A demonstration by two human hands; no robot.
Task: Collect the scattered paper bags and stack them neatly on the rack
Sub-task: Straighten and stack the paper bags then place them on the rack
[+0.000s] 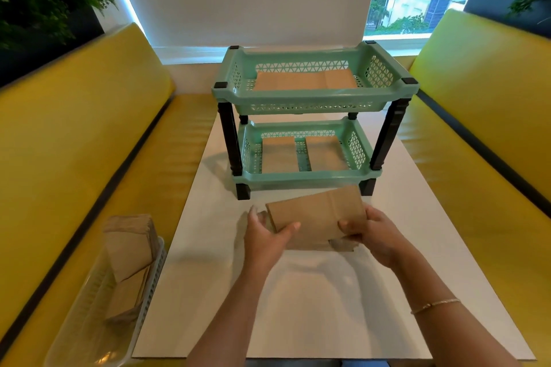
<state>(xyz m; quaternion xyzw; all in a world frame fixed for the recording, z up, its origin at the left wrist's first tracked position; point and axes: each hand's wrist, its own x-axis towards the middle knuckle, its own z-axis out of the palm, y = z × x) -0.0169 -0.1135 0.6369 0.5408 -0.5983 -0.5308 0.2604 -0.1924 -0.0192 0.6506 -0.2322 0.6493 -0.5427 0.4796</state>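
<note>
A flat brown paper bag [316,214] is held between both hands just above the white table, in front of the rack. My left hand [265,235] grips its left end, thumb on top. My right hand [372,235] pinches its right end. The mint-green two-tier rack [316,98] with black legs stands at the table's far middle. Its top shelf holds flat brown bags [304,79]. Two piles of brown bags [304,153] lie side by side on the lower shelf. More bags [128,250] stand and lie in a clear basket on the left.
The clear plastic basket [150,286] sits on the yellow bench seat [74,158] beside the white table [313,307]. Another yellow bench [483,128] runs along the right. Potted plants stand behind both benches. A window is beyond the rack.
</note>
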